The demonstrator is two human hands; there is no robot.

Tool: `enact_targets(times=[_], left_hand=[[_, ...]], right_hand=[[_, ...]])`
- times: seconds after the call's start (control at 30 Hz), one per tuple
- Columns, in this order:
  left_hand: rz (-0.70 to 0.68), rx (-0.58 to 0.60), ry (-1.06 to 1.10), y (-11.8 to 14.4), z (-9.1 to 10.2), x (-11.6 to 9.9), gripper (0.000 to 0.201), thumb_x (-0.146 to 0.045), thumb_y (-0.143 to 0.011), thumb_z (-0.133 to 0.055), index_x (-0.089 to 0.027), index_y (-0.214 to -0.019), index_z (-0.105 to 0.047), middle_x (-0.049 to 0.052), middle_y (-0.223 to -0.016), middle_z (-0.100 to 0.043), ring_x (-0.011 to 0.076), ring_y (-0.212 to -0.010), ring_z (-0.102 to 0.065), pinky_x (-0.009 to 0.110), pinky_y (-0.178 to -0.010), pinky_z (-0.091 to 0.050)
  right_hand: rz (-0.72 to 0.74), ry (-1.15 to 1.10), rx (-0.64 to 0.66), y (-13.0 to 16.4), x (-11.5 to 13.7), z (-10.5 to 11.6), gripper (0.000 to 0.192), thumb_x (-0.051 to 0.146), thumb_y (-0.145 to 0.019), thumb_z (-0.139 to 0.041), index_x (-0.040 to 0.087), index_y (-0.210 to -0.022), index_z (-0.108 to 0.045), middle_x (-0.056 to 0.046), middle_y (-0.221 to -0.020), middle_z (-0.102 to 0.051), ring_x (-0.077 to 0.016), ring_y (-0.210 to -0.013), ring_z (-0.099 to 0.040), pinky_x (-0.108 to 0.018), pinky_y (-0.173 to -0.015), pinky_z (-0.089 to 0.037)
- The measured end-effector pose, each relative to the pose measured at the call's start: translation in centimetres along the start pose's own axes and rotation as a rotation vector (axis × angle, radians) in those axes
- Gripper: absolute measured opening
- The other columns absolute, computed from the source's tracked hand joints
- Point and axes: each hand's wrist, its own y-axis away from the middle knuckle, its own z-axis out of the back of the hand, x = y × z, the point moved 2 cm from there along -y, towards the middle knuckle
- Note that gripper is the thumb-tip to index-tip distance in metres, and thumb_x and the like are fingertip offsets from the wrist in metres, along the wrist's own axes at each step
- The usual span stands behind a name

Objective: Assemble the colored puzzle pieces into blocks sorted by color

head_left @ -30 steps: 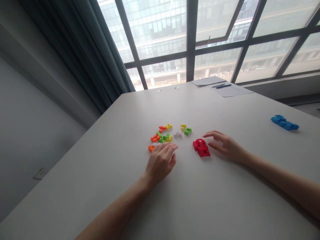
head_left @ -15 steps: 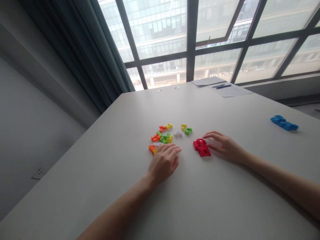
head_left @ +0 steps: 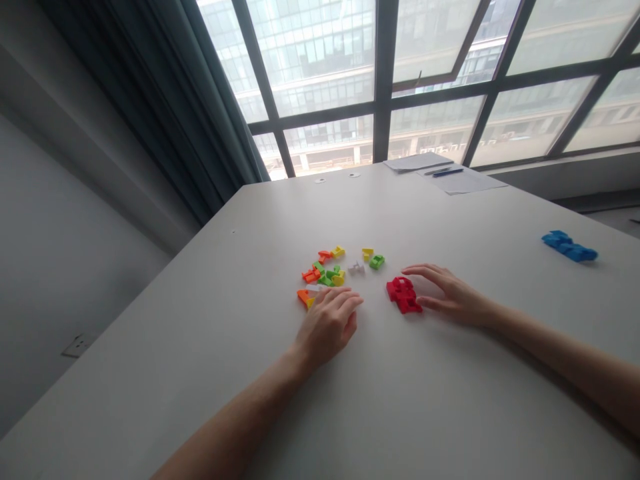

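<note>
Fingers of your right hand are spread around the far and right sides of the red, blocky, plastic-looking piece on the white worktop, its longer axis slanting from far left to near right; whether your thumb touches it, you cannot tell. Your left hand is farther off, left across a gap, its fingers loosely extended beside an orange, wedge-shaped, plastic-looking piece.

left grip: palm down, fingers loosely curved | right grip: thumb and forefinger parted | forearms: bare, angled inward
</note>
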Motion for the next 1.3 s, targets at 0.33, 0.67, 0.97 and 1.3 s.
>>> enact_targets(times=[0.33,0.67,0.97,1.3], left_hand=[[0.012,-0.021,0.006,-0.1,-0.2,0.3,0.026,-0.009,-0.085,-0.053,-0.018,-0.107,-0.062,0.006,-0.109,-0.07,0.0234,-0.109,-0.06,0.042,-0.097,-0.046],[0.023,-0.028,0.02,0.0,-0.4,0.6,0.027,-0.008,-0.084,-0.053,-0.019,-0.107,-0.062,0.006,-0.108,-0.07,0.023,-0.11,-0.06,0.042,-0.097,-0.046],[0.025,-0.028,0.024,0.0,-0.4,0.6,0.026,-0.008,-0.084,-0.054,-0.019,-0.106,-0.063,0.006,-0.107,-0.07,0.023,-0.109,-0.06,0.042,-0.096,-0.046],[0.023,-0.02,0.029,0.0,-0.4,0.6,0.026,-0.008,-0.083,-0.054,-0.019,-0.105,-0.063,0.005,-0.108,-0.07,0.0236,-0.109,-0.06,0.042,-0.096,-0.047]], right_hand=[[-0.02,0.099,0.18,-0.3,1.0,-0.3,0.075,0.061,-0.08,-0.058,0.027,-0.143,-0.037,-0.013,-0.144,-0.045,-0.0335,-0.132,-0.04,-0.051,-0.107,-0.032],[-0.045,0.14,0.187,-0.8,1.3,-0.6,0.073,0.055,-0.08,-0.059,0.027,-0.143,-0.035,-0.013,-0.142,-0.047,-0.0327,-0.129,-0.043,-0.05,-0.106,-0.033],[0.016,0.175,0.161,-0.8,1.4,0.0,0.067,0.051,-0.082,-0.058,0.027,-0.141,-0.038,-0.013,-0.137,-0.052,-0.031,-0.126,-0.048,-0.049,-0.104,-0.034],[0.051,0.237,0.213,-0.3,1.0,2.4,0.055,0.055,-0.081,-0.056,0.031,-0.13,-0.053,-0.009,-0.136,-0.056,-0.0324,-0.123,-0.051,-0.051,-0.102,-0.034]])
